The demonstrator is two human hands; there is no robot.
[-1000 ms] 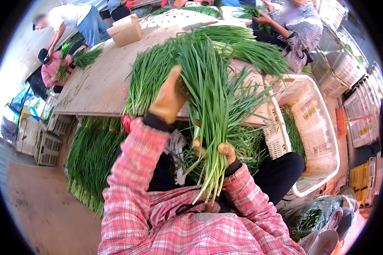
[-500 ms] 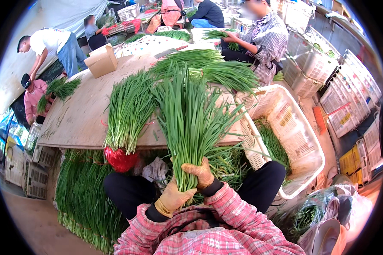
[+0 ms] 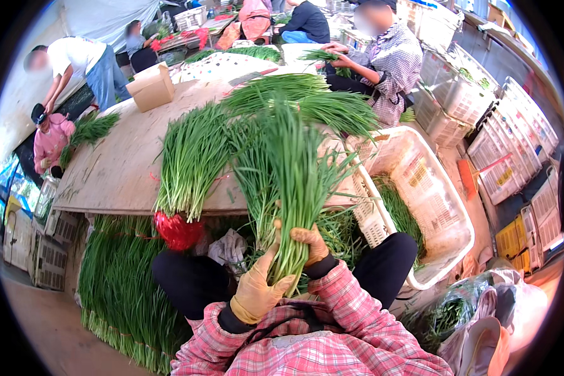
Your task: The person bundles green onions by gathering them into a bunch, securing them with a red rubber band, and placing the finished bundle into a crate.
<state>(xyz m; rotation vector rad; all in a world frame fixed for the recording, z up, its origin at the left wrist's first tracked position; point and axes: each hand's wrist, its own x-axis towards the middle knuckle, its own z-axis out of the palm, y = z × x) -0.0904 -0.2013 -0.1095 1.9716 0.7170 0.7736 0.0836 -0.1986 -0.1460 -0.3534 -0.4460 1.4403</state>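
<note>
Resting bunch: a green, long-leaved bunch with pale, thin stems [image 3: 197,156] lies on the broad brown board worktop [image 3: 119,169], its stem ends at the near edge; a brushing sleeve could push it over, towards the shiny red ball of strands [image 3: 177,230] below.
Loose clump: a thinner clump of flat, dark green blades [image 3: 252,166] hangs stems-first past the near edge, just beside the held bundle; because the two crowd together, their blades could tangle.
Left grip: the left yellowish-gloved hand [image 3: 255,293] touches the lower stems, thumb spread; its fingers are partly hidden, so I cannot tell whether it clasps. If it is slack, the stem ends could splay.
Right grip: the right yellowish-gloved hand [image 3: 310,242] grasps the stems, thumb across the front; squeezing too hard could bruise them, too loosely could let blades slide out.
Held bundle: the upright green sheaf of slender, flat leaves [image 3: 288,188] is in front of the worktop's near edge, its top above the board.
Stems: pale yellow-green, narrow, slanting to the lower left, ends uneven.
Leaf tips: deep green, slightly blurred.
Stray blades: fanning right, towards the white slatted plastic basket [image 3: 464,216], where they could snag.
</note>
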